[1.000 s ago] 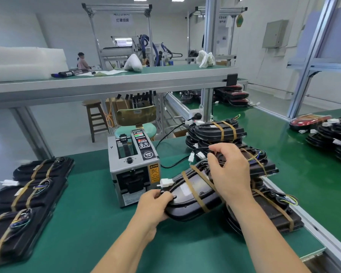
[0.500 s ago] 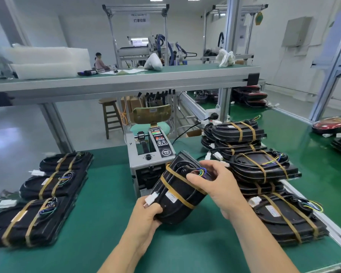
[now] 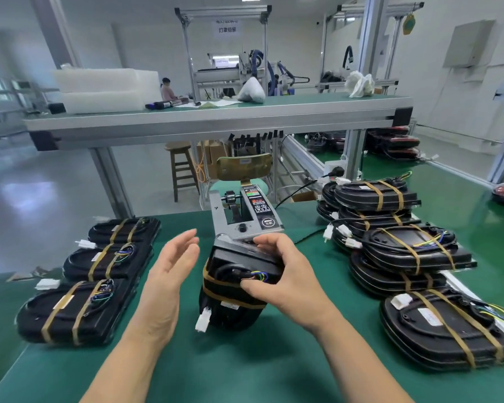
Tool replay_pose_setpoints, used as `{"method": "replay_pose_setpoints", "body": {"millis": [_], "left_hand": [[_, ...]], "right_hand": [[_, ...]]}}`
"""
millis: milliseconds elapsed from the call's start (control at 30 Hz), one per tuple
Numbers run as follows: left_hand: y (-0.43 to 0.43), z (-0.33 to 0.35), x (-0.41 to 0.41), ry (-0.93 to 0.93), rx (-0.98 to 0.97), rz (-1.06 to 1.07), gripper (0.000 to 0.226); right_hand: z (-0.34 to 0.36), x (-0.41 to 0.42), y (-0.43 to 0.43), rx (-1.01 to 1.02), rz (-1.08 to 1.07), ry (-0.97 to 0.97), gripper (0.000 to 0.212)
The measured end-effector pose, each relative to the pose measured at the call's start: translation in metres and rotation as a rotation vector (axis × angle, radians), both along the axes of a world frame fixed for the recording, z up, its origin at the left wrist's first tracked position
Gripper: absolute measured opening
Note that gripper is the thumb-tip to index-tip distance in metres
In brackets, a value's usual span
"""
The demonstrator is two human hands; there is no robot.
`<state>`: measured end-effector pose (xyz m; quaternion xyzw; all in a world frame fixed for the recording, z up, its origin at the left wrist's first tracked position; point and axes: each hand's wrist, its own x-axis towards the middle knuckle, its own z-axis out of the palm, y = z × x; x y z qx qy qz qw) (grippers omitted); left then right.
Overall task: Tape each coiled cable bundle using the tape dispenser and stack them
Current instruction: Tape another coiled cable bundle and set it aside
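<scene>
While the right hand [image 3: 285, 274] grips a black coiled cable bundle [image 3: 233, 289] stood on end at the middle of the green desk [image 3: 245, 370], the left hand [image 3: 169, 274] hovers just to its left, fingers straight and slightly spread, palm turned toward the bundle without touching it. The right hand's fingers curl over the bundle's top edge, and the thumb presses its near face beside a cluster of coloured wires [image 3: 258, 276]. Two brown tape bands cross the bundle, and a white connector [image 3: 202, 321] hangs at its lower left. Whether its lower end touches the desk cannot be told. Directly behind it, on the far side, stands the grey tape dispenser [image 3: 245, 216], its front hidden by the bundle. At the left, three taped bundles [image 3: 79, 309] lie flat in a row running from near to far. At the right, more taped bundles are piled in a stack [image 3: 405, 251], with a low pile [image 3: 448, 330] nearer.
</scene>
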<state>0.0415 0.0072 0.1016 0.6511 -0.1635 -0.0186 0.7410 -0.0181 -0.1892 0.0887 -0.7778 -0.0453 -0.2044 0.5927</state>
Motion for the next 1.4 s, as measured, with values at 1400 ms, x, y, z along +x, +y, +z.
{"method": "replay_pose_setpoints", "body": {"millis": [1400], "left_hand": [[0.014,-0.02,0.006,-0.197,-0.021,0.294,0.041]], "right_hand": [[-0.029,0.068,0.025,0.685,-0.485,0.349,0.014]]}}
